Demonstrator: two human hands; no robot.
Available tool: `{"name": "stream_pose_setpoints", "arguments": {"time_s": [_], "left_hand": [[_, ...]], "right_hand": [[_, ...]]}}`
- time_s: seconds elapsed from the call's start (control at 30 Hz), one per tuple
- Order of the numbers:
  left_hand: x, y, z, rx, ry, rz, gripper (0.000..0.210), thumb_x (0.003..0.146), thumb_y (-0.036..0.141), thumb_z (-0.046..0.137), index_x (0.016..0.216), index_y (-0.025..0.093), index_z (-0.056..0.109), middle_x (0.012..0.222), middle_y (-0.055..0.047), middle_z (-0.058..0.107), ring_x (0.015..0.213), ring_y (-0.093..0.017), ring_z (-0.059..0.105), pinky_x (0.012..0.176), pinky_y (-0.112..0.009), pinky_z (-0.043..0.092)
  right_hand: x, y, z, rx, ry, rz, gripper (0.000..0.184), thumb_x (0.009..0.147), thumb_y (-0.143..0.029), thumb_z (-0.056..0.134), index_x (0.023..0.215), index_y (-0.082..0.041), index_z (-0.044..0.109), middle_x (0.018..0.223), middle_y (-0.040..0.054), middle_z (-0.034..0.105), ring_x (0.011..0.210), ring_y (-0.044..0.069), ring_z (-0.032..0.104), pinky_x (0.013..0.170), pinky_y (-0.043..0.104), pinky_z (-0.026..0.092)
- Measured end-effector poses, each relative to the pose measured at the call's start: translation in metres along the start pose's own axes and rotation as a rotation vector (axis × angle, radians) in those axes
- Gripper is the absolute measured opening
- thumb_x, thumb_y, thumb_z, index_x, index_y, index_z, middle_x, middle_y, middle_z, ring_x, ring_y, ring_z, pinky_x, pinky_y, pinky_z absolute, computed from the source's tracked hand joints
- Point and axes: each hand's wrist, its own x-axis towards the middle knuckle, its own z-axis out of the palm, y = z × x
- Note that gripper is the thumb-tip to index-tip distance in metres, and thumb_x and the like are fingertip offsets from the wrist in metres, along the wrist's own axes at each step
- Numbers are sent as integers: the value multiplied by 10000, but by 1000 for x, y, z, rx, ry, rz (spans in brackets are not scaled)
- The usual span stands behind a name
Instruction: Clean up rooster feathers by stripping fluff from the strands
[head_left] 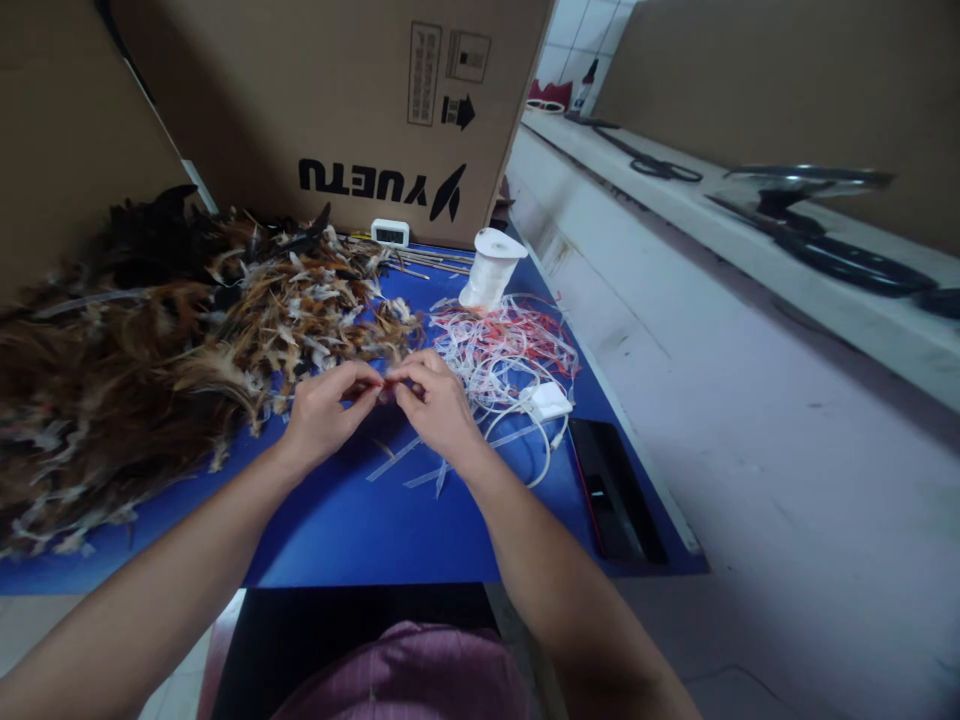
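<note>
My left hand (330,408) and my right hand (433,400) meet over the blue table, thumb and fingers of each pinched together. Between the fingertips is a small reddish bit, too small and covered to name. Brown and white feathers (277,310) lie in a big heap to the left and just beyond my fingers. Close by my right hand is a tangle of white and red ribbon strips (517,345), and a few loose clear strips (420,470) lie under my right wrist.
A white spool (491,268) stands behind the strips. A white charger (547,401) with its cable and a dark phone (616,490) lie at the right. Thin sticks (431,262) and a small white clock (390,233) sit before a cardboard box (337,90). Scissors (664,168) rest on the ledge.
</note>
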Motion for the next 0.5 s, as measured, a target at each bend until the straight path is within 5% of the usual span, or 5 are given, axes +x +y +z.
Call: {"name": "stream_pose_setpoints", "arguments": {"time_s": [0.3, 0.5], "left_hand": [[1, 0, -3, 17, 16, -5, 120, 759, 235, 654, 873, 208, 678, 813, -17, 719, 713, -147, 674, 716, -246, 536], [7, -1, -2, -294, -19, -188, 252, 688, 290, 738, 892, 172, 648, 794, -36, 715, 715, -162, 684, 678, -266, 560]], "right_hand": [[1, 5, 1, 142, -78, 93, 175, 803, -107, 510, 855, -192, 654, 836, 7, 647, 791, 125, 611, 745, 261, 479], [2, 8, 3, 368, -123, 261, 104, 765, -153, 576, 844, -171, 640, 720, -14, 655, 644, 109, 619, 649, 248, 496]]}}
